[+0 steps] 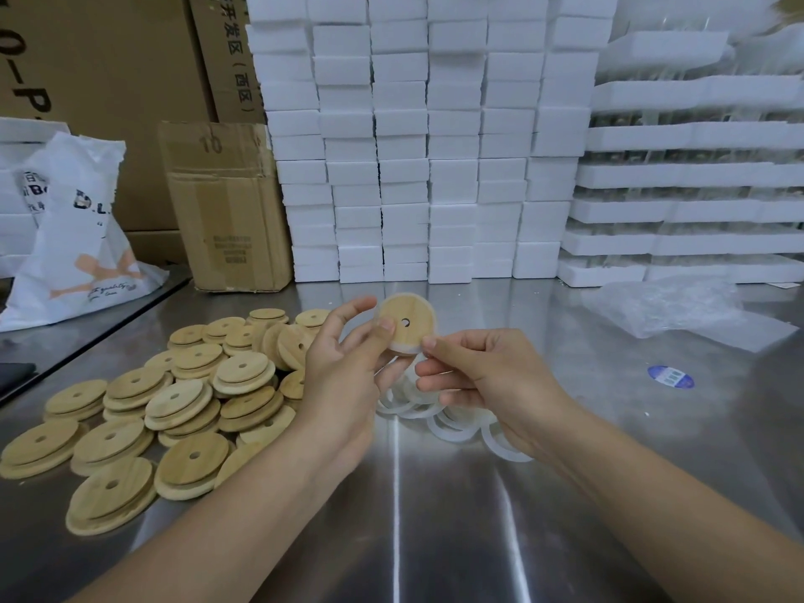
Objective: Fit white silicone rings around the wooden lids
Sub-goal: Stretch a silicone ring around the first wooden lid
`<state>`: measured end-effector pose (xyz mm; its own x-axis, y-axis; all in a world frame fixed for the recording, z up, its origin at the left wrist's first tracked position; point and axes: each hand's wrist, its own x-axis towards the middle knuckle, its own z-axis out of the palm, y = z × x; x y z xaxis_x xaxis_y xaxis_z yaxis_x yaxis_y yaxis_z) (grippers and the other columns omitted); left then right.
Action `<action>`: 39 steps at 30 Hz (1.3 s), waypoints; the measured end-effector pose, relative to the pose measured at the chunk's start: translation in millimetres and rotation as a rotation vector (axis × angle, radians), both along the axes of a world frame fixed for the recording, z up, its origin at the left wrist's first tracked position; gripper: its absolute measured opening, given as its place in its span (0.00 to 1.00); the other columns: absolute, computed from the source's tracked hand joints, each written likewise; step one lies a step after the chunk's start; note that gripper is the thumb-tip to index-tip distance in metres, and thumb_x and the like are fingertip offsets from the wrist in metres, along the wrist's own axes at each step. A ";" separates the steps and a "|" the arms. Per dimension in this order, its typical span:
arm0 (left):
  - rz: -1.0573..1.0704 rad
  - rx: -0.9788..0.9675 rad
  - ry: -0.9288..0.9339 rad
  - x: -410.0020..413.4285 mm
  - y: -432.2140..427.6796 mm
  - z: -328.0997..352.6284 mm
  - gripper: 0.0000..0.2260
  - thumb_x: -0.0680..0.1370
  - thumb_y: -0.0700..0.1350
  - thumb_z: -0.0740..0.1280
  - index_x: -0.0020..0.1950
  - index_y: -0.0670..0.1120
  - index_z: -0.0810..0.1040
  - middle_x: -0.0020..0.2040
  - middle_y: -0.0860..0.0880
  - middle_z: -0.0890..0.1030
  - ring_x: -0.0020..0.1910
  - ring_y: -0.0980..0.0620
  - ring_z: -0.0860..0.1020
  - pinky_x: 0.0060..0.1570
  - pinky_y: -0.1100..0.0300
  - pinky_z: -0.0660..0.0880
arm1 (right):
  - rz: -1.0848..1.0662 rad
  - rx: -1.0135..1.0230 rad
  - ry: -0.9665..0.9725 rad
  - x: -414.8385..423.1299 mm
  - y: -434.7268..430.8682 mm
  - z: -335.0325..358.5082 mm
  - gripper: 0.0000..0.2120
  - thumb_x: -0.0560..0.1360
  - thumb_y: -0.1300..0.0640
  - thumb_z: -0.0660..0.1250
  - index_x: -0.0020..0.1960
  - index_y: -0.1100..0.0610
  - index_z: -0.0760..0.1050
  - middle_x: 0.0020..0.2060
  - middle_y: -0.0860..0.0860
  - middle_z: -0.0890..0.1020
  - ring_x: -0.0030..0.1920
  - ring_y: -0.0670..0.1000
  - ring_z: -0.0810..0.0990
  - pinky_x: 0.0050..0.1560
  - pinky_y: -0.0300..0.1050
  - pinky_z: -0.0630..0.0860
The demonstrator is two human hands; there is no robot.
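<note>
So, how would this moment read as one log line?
left hand: holds round wooden lid | right hand: pinches white silicone ring at lid's lower edge | steel table: pile of wooden lids, loose white rings

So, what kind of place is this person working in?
Probably a packing or assembly workshop, maybe in a warehouse: a steel table carries a pile of wooden lids, stacks of white foam blocks stand behind it, and cardboard boxes stand at the back left.

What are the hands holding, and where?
The left hand grips a wooden lid by its edge; right hand pinches the white ring at the lid's lower rim.
</note>
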<state>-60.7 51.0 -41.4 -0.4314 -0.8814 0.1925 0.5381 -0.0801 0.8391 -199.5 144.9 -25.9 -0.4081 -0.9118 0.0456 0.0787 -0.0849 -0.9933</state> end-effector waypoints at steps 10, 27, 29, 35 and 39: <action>0.002 -0.289 -0.332 5.8 -8.2 11.1 0.08 0.82 0.42 0.73 0.60 0.49 0.87 0.54 0.46 0.88 0.56 0.44 0.87 0.56 0.51 0.85 | 0.024 -0.008 0.034 -7.5 0.9 2.0 0.07 0.78 0.56 0.75 0.47 0.60 0.85 0.43 0.57 0.87 0.41 0.49 0.86 0.37 0.44 0.83; -0.039 -0.188 -0.311 12.2 -12.4 18.8 0.10 0.83 0.43 0.71 0.60 0.40 0.86 0.51 0.42 0.89 0.45 0.51 0.88 0.46 0.60 0.84 | 0.121 0.042 0.040 -15.3 1.7 6.0 0.06 0.79 0.57 0.75 0.44 0.56 0.86 0.40 0.55 0.85 0.40 0.50 0.86 0.32 0.44 0.80; -0.028 -0.188 -0.317 12.1 -13.3 19.0 0.10 0.83 0.44 0.71 0.60 0.40 0.86 0.51 0.42 0.89 0.44 0.53 0.87 0.45 0.60 0.84 | 0.121 0.033 0.091 -14.6 2.6 6.8 0.06 0.79 0.57 0.75 0.44 0.57 0.85 0.39 0.55 0.85 0.39 0.50 0.86 0.31 0.44 0.80; -0.051 -0.111 -0.305 10.1 -10.2 14.2 0.10 0.83 0.44 0.72 0.59 0.39 0.86 0.51 0.41 0.89 0.47 0.50 0.88 0.44 0.60 0.84 | 0.096 0.027 0.194 -13.4 4.1 5.9 0.07 0.79 0.56 0.74 0.46 0.60 0.84 0.37 0.54 0.85 0.38 0.49 0.85 0.31 0.45 0.81; -0.058 -0.103 -0.296 10.2 -11.2 11.6 0.10 0.83 0.44 0.72 0.60 0.39 0.85 0.52 0.41 0.89 0.50 0.48 0.89 0.46 0.61 0.84 | 0.039 0.015 0.173 -8.0 0.8 0.7 0.08 0.79 0.56 0.74 0.48 0.61 0.84 0.40 0.55 0.87 0.38 0.51 0.87 0.30 0.45 0.81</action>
